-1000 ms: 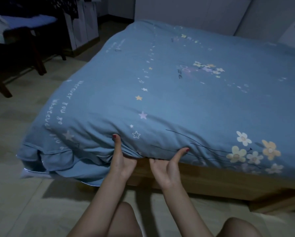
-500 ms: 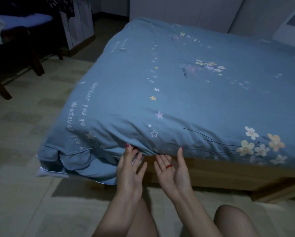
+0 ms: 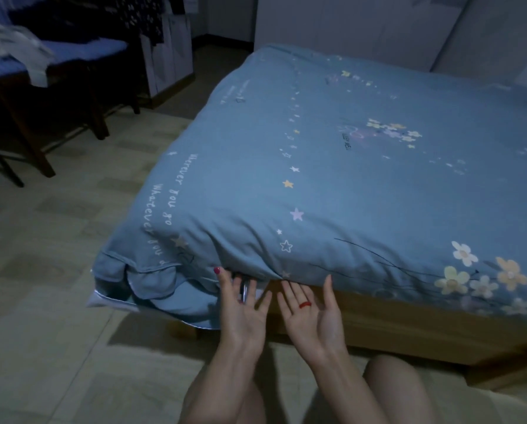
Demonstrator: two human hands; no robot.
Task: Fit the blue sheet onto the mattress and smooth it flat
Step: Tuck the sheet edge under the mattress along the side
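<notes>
The blue sheet (image 3: 363, 179), printed with stars, flowers and white lettering, covers the mattress on the bed. At the near left corner the fabric bunches in loose folds (image 3: 152, 283) that hang over the edge, with a white lining showing. My left hand (image 3: 241, 307) and my right hand (image 3: 311, 313) are palm up with fingers spread, just below the sheet's front hem. The fingertips of both hands reach up to the hem at the mattress's underside. Neither hand holds any cloth.
A wooden bed frame (image 3: 409, 325) runs under the mattress. My bare knees (image 3: 390, 390) are on the pale tiled floor (image 3: 42, 332). A dark wooden table with blue and white cloth (image 3: 42, 56) stands at the far left, with a white cabinet (image 3: 167, 65) behind it.
Both hands have pulled out from under the mattress edge and opened, palms up. The view has shifted so the bed sits further right.
</notes>
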